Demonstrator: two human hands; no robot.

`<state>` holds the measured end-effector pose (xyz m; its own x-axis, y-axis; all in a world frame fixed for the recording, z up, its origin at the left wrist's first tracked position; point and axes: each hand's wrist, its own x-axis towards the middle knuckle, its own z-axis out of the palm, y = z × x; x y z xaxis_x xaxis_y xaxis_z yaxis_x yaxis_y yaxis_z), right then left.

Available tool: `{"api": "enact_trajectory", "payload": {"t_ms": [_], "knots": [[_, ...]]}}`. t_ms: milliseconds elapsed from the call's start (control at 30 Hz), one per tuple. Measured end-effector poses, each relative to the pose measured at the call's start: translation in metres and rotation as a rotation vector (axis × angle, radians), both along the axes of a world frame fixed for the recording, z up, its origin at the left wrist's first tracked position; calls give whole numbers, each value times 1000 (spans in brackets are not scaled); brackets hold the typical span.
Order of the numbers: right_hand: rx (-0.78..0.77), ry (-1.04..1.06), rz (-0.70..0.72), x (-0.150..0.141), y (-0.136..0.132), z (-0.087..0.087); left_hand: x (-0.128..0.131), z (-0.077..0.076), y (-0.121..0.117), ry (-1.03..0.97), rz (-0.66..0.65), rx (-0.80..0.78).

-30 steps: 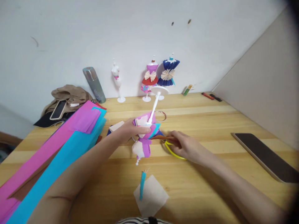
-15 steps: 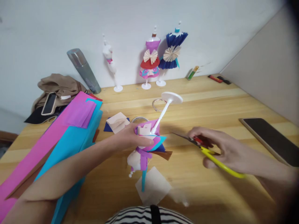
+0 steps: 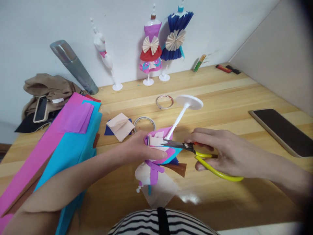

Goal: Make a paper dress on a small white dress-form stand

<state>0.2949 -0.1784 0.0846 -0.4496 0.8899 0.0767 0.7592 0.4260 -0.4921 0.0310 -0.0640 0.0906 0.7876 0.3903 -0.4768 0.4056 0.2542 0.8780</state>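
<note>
My left hand (image 3: 139, 148) grips a small white mannequin (image 3: 143, 174) turned upside down, its round base (image 3: 189, 101) pointing up and away to the right. Coloured paper in pink, blue, purple and brown is wrapped round its body; a brown strip (image 3: 177, 168) sticks out to the right. In my right hand (image 3: 220, 151) are scissors (image 3: 207, 166) with yellow handles. Their blades, slightly apart, lie at the pale paper layers (image 3: 156, 140) beside my left thumb. Whether the blades have paper between them I cannot tell. Below the mannequin lies a pale paper square (image 3: 162, 191).
Long pink and blue paper sheets (image 3: 63, 150) cover the left side. Two tape rings (image 3: 164, 102) lie mid-table. Dressed mannequins (image 3: 150, 49) and a bare one (image 3: 105, 55) stand along the wall, near a spray can (image 3: 73, 67). A phone (image 3: 281, 132) rests at right.
My right hand has brought the scissors left, so the blades reach the paper on the mannequin. The left hand keeps its grip. The view has shifted a little.
</note>
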Motion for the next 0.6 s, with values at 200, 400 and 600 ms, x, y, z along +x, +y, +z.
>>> {"api": "enact_trajectory", "payload": {"t_ms": [200, 400, 600], "knots": [[3, 5, 24, -4, -2, 3, 0, -2, -1, -45, -20, -26], [-42, 18, 30, -5, -2, 4, 4, -3, -4, 37, -20, 16], [-67, 43, 53, -11, 1, 9, 4, -4, -4, 28, -18, 3]]}}
